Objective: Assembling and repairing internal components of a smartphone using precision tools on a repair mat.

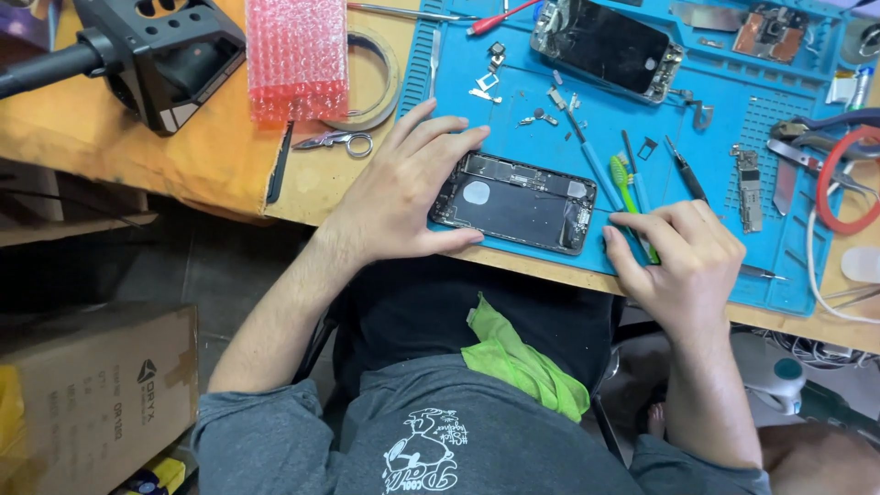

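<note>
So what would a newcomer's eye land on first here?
The opened dark phone body on the blue silicone repair mat, steadied at its left end by the left hand. The right hand rests at the mat's near edge by a green-handled tool. A pink bubble-wrap sheet lies top left.

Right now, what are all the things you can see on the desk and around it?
Opened phone body: one, black, on the mat, under the left hand.
Repair mat: one, blue, on the desk.
Second phone: one, dark screen, top of the mat.
Toothbrush: one, green, beside the right hand.
Bubble wrap: one piece, pink, top left.
Tape roll: one, tan, beside the bubble wrap.
Cloth: one, green, on the lap.
Cardboard box: one, brown, on the floor.
Left hand: on the phone body.
Right hand: at the mat's near edge.
</note>
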